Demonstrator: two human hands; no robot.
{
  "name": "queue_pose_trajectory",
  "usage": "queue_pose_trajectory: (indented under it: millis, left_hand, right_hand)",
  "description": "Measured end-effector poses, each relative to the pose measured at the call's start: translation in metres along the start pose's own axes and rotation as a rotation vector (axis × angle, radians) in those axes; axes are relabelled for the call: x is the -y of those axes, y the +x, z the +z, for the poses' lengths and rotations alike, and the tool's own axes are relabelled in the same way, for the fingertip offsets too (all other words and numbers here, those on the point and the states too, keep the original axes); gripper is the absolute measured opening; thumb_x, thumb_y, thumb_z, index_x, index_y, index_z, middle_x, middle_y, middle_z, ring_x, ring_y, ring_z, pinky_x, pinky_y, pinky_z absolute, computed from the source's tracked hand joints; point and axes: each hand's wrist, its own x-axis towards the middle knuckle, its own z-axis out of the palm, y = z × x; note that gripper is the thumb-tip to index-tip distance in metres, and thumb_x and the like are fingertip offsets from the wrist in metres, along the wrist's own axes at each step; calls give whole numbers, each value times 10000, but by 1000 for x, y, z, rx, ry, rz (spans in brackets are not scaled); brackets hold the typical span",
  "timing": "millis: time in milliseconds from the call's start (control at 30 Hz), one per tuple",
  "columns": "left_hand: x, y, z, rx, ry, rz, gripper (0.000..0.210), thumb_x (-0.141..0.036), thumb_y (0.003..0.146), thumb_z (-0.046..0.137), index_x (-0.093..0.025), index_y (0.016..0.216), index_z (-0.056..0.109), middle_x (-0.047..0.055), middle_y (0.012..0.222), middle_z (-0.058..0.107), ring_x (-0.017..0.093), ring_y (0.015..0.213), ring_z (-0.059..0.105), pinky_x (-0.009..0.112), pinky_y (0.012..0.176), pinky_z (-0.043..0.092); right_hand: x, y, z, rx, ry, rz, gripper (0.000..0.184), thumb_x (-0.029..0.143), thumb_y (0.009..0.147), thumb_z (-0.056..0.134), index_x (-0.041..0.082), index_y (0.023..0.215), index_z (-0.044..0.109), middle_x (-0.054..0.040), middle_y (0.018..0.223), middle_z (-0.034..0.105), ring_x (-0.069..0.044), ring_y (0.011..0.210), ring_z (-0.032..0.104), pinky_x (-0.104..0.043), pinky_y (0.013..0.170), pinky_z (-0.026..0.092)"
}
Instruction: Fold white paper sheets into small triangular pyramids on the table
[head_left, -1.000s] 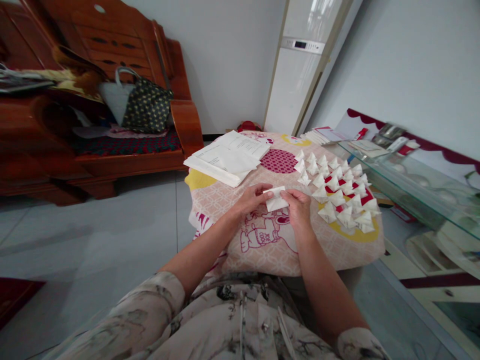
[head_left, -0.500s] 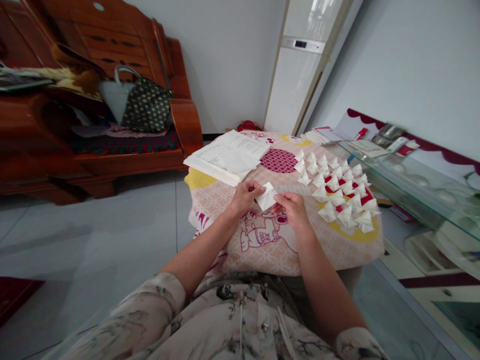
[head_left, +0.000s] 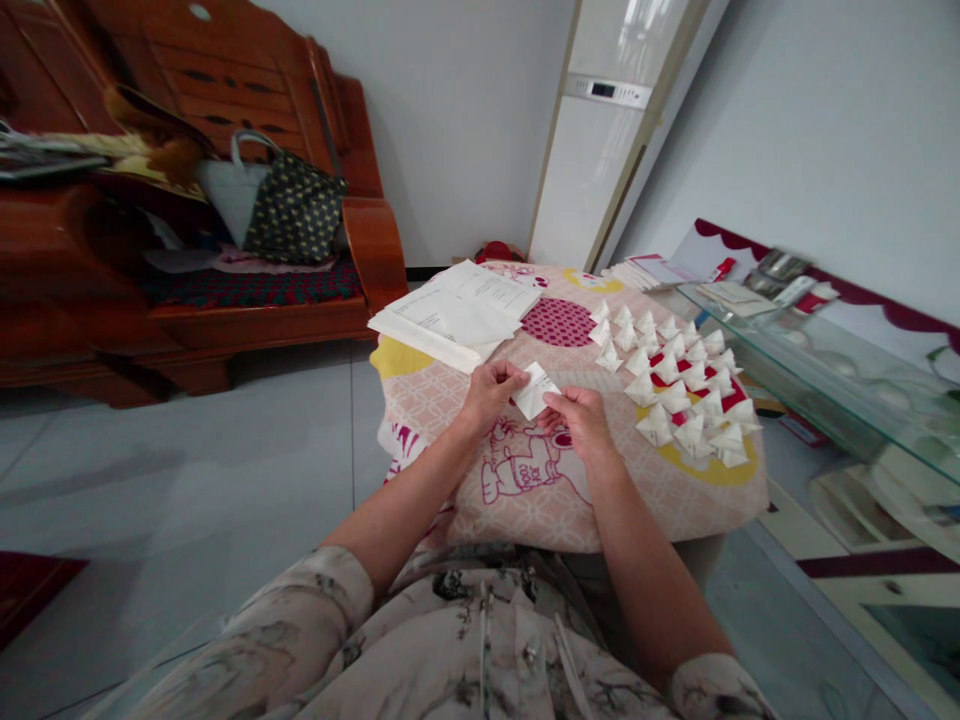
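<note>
A small folded piece of white paper [head_left: 533, 390] is held up between my two hands, above the patterned cloth [head_left: 457, 480]. My left hand [head_left: 492, 392] pinches its left edge, and my right hand [head_left: 581, 415] grips its lower right corner. Faint print shows on the paper's face. Just beyond my left hand lies a stack of printed sheets [head_left: 457, 315]. To the right of my right hand stand several folded paper pieces [head_left: 690, 433] in rows, each with pointed tips.
A glass shelf [head_left: 840, 350] with small items runs along the right side, close to the cloth-covered table. A wooden sofa [head_left: 300, 325] with bags on it stands at the left. Behind the table rises a tall white cabinet-like unit [head_left: 585, 150].
My right hand has shifted slightly left along the paper's lower right edge. My left hand keeps its pinch, and the stack and folded pieces stay where they were.
</note>
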Motion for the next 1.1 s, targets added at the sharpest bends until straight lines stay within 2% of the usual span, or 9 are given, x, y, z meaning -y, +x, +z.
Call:
queue_pose_trajectory:
  millis: [167,267,433,533,733,967,1100]
  left_hand:
    - [-1,-1,0,3,0,-8,418,-504,618,808,-153,640,582,-17,556,589,92,478,504,224,465,405]
    - [-1,-1,1,66,30,-17,398,-483,634,805,-146,639,595,-18,558,584,77,481,481,209,468,367]
    - [0,-4,1,191,73,-60,377,-464,656,806,-139,657,617,-12,568,589,74,486,493,198,475,356]
    - [2,-4,-1,235,81,-111,408,-515,698,769,-146,654,602,-1,557,594,87,473,512,207,468,371]
    - [3,-3,-3,171,145,-45,456,-552,730,734,-168,600,525,-32,481,525,57,408,408,193,416,274]
    - [-2,-5,-2,251,100,-107,454,-569,680,776,-150,675,600,0,560,605,91,473,544,201,467,402]
    - [-2,-6,-3,265,123,-108,473,-578,678,776,-149,646,581,-12,501,573,70,414,480,184,413,330]
  right_hand:
    - [0,0,-3,32,-1,3,324,455,611,812,157,623,686,-58,539,686,-159,421,598,-257,404,488]
    - [-2,3,-5,36,26,-16,347,491,627,808,165,687,705,-43,611,703,-169,495,616,-278,463,513]
    - [-7,6,-6,-74,-33,-169,281,412,648,792,177,603,643,34,527,573,-105,480,474,-234,469,391]
    - [-8,6,-9,-141,-32,-210,246,391,664,761,181,606,649,33,550,574,-108,508,464,-237,491,382]
    - [-8,7,-9,-190,-41,-187,262,421,666,745,198,594,629,38,544,550,-123,498,474,-251,477,396]
    - [-8,8,-9,-200,-20,-188,249,423,659,750,197,627,652,33,573,591,-125,507,501,-249,487,422]
    - [-6,5,-8,-178,30,-193,251,399,639,780,184,611,653,32,561,600,-111,501,502,-233,479,428]
